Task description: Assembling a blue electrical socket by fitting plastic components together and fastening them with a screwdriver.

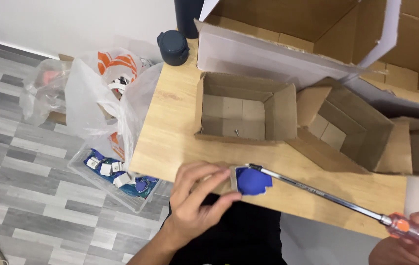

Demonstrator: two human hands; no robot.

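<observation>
My left hand (197,196) presses down on a small part with a blue face (252,180) at the near edge of the wooden table (170,132). In my right hand (413,240), at the bottom right corner, is a long screwdriver (317,192) with a clear and orange handle. Its metal shaft runs up and left, and the tip touches the top edge of the blue part. Beyond it stands an open cardboard box (243,109) with one screw (237,132) on its floor.
More open cardboard boxes (351,122) crowd the right and back of the table. A dark round container (173,47) sits at the back left corner. On the grey floor to the left lie white plastic bags (96,88) and a clear tray of blue and white parts (113,174).
</observation>
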